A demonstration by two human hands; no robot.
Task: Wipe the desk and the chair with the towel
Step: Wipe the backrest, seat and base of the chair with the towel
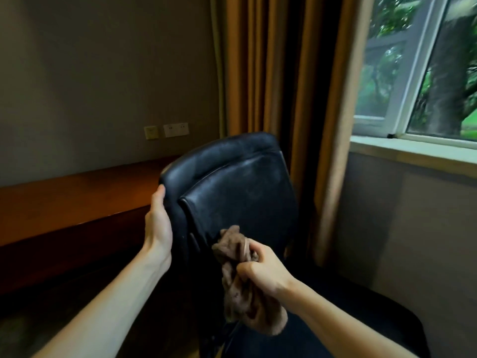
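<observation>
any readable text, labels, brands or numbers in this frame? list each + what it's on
No text can be read.
The wall sockets show only slot marks; any print is too small and blurred to read.
No label or logo shows on the chair, the towel or the desk.

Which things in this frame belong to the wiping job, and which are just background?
Part of the job:
- brown towel, bunched in the right hand against the backrest
- black chair, its backrest edge gripped by the left hand
- wooden desk, behind the chair

Just there:
- curtain
- window
- wall sockets
</observation>
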